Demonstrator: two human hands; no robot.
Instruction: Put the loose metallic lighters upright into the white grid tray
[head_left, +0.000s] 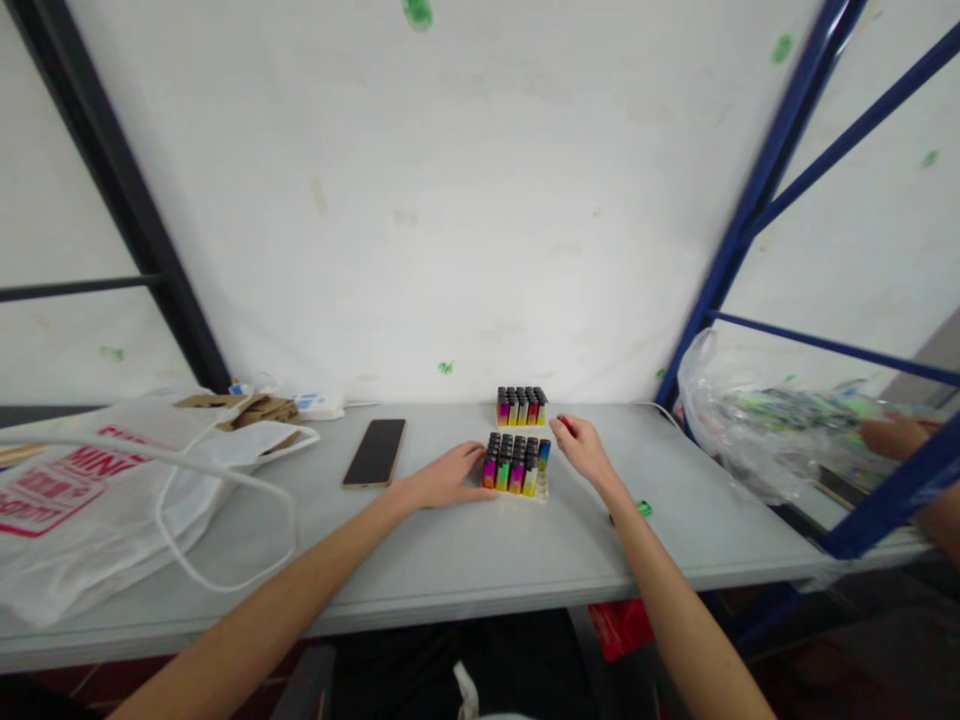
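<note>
A pale tray [541, 492] of upright lighters [510, 476] with black tops and bright bodies stands in front of me. My left hand [450, 476] holds its left side, thumb at the front corner and fingers toward the back. Along the tray's right edge some slots show no lighter, and a blue lighter [544, 455] stands at the back there. My right hand [581, 448] is closed just right of the tray, pinching a small red lighter [565, 424] mostly hidden by the fingers. Behind stands a second block of lighters [521, 407]. A green lighter [643, 508] lies beside my right forearm.
A phone [376, 452] lies left of my left hand. White plastic bags [112, 480] and a white cable [289, 520] cover the table's left end. At right stand a blue metal frame [739, 250] and a clear plastic bag [739, 420], with another person's hand [892, 437] beyond.
</note>
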